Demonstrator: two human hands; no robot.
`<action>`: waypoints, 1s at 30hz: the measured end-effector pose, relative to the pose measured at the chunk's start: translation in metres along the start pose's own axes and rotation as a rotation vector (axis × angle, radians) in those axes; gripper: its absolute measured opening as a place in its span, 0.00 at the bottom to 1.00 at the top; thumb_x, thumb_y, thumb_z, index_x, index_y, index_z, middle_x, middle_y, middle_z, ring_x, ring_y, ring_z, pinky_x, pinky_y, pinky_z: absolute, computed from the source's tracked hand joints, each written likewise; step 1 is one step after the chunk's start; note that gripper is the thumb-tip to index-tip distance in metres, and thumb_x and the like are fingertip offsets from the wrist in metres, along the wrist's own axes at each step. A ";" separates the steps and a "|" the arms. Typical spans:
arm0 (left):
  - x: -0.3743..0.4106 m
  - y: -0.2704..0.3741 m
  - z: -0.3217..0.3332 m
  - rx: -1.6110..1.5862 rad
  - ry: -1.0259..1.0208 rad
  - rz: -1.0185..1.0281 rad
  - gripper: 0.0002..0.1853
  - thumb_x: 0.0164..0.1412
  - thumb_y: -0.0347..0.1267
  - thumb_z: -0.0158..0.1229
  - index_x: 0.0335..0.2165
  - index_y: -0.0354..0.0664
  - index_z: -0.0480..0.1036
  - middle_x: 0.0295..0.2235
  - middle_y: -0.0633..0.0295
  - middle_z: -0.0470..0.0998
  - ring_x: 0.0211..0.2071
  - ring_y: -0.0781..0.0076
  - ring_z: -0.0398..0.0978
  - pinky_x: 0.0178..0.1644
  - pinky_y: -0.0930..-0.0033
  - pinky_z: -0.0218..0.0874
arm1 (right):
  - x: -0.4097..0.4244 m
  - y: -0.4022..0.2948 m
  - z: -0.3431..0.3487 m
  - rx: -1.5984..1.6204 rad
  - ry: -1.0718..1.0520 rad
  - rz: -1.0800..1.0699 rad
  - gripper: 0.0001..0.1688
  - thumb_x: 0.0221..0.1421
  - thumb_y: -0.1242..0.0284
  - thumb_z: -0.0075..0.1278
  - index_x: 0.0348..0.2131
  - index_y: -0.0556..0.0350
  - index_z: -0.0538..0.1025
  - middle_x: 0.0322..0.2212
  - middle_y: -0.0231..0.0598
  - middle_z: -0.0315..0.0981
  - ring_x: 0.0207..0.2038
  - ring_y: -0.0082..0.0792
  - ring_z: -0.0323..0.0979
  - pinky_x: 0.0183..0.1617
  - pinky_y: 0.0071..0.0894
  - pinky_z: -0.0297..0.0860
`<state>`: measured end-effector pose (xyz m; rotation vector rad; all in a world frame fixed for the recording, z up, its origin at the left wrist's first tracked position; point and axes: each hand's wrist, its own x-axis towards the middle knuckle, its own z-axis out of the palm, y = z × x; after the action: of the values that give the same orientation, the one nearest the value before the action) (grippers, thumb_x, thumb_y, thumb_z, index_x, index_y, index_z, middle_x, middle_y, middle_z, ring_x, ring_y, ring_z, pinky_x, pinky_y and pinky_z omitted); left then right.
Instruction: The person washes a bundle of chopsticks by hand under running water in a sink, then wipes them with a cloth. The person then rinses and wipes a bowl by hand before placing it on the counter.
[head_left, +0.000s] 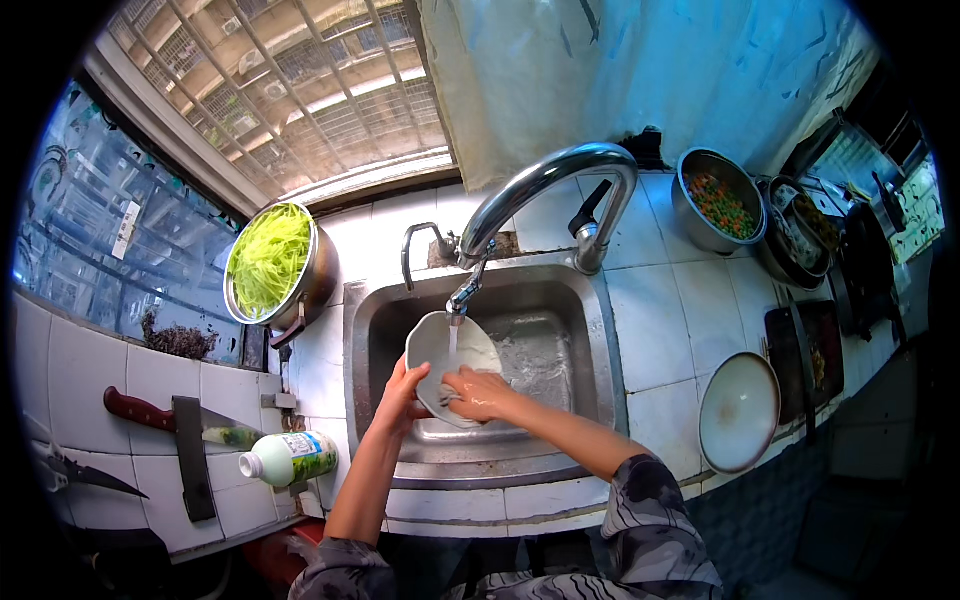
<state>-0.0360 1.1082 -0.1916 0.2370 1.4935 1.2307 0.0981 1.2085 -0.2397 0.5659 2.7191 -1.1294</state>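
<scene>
Over a stainless steel sink (600, 360), my left hand (401, 397) grips the left rim of a white bowl (478, 341), which tilts with its inside toward me. My right hand (476, 394) reaches into the bowl and presses a wet, pale cloth (448, 395) against its inner wall; the fingers partly hide the cloth. From the small nozzle on the chrome faucet (551, 161) water streams into the bowl. Thin moving water also covers the sink floor.
A pot of shredded green vegetable (270, 259) stands at the left, above a plastic bottle (292, 457). A red-handled knife (139, 409) hangs on the wall rack. To the right are a metal bowl of diced vegetables (720, 202), a white plate (739, 412) and a dark cutting board (825, 345).
</scene>
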 end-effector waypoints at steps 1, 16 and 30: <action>-0.007 0.005 0.007 0.047 0.028 -0.025 0.36 0.48 0.39 0.55 0.55 0.56 0.51 0.45 0.59 0.64 0.41 0.60 0.69 0.31 0.50 0.70 | -0.002 0.012 0.000 -0.105 0.125 -0.041 0.24 0.43 0.68 0.50 0.42 0.53 0.64 0.33 0.43 0.63 0.35 0.42 0.67 0.37 0.35 0.67; 0.017 -0.010 -0.015 -0.037 0.033 -0.172 0.32 0.52 0.48 0.52 0.53 0.57 0.52 0.42 0.60 0.64 0.38 0.60 0.70 0.35 0.46 0.69 | 0.051 -0.011 0.057 1.338 0.136 -0.140 0.23 0.51 0.72 0.41 0.48 0.54 0.58 0.36 0.47 0.63 0.45 0.42 0.64 0.49 0.35 0.60; 0.000 -0.016 0.021 0.006 0.067 -0.157 0.32 0.48 0.39 0.53 0.53 0.55 0.53 0.41 0.58 0.66 0.33 0.62 0.72 0.34 0.50 0.70 | 0.079 0.015 0.073 0.651 0.808 0.025 0.26 0.42 0.79 0.44 0.45 0.54 0.59 0.37 0.48 0.61 0.41 0.48 0.63 0.43 0.41 0.63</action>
<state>-0.0115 1.1133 -0.2005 0.0815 1.5428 1.1183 0.0311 1.1896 -0.3224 1.3951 2.8325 -2.1810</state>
